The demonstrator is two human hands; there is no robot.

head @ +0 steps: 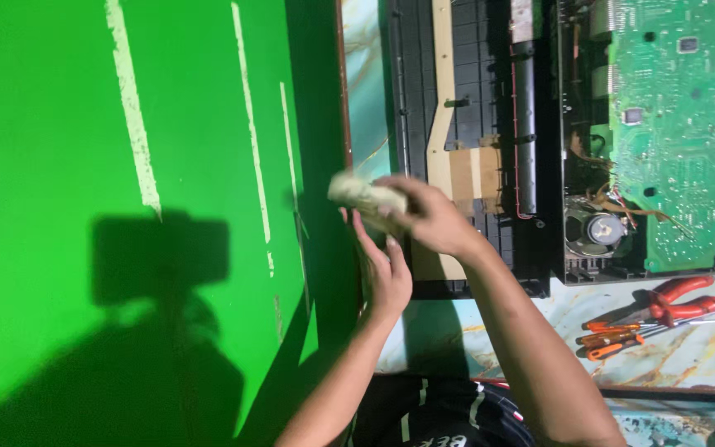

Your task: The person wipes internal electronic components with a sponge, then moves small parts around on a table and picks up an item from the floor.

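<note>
Pale cloth [366, 195]: bunched in right hand [432, 217], fingers pinching it.
Left hand [384, 277]: open, fingers spread, just beneath.
Bench [697, 356]: opened black casing [490, 124], green circuit board [672, 132], red pliers [676, 300].

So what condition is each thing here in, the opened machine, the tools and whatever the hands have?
Electronic device: cover off, insides exposed.
Green circuit board: bare, seated in the casing.
Speaker: exposed, wires attached.
Pale cloth: bunched up, clutched in the right hand.
Left hand: open, fingers up beneath the cloth.
Red-handled pliers: lying unused on the marbled table.
Orange screwdrivers: lying beside the pliers.
</note>
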